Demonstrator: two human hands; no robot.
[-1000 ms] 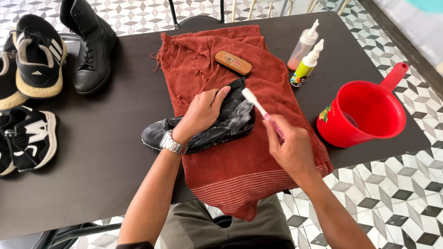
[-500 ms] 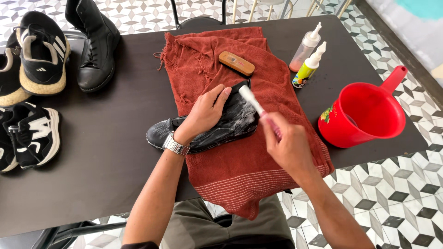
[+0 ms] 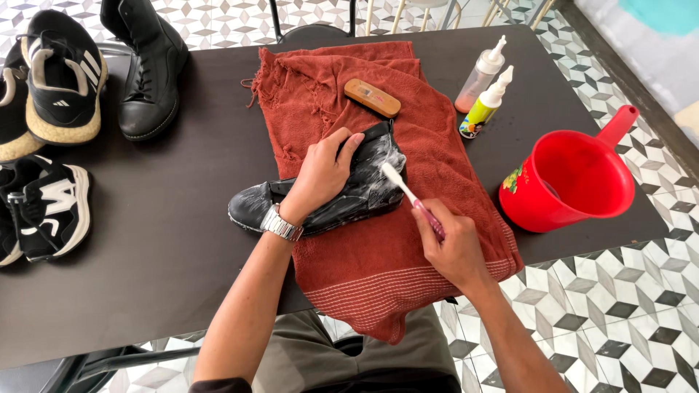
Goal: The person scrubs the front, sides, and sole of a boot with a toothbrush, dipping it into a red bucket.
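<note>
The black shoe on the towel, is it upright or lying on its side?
On its side: the black shoe lies lengthwise on the red towel.

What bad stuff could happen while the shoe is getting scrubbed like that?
Foam could drip off the soapy black shoe: its toe end sticks out past the red towel onto the bare table.

The right hand swinging the toothbrush might bump the red water scoop, which sits near the table edge.

The left hand could slip on the wet shoe, so it may skid.
</note>
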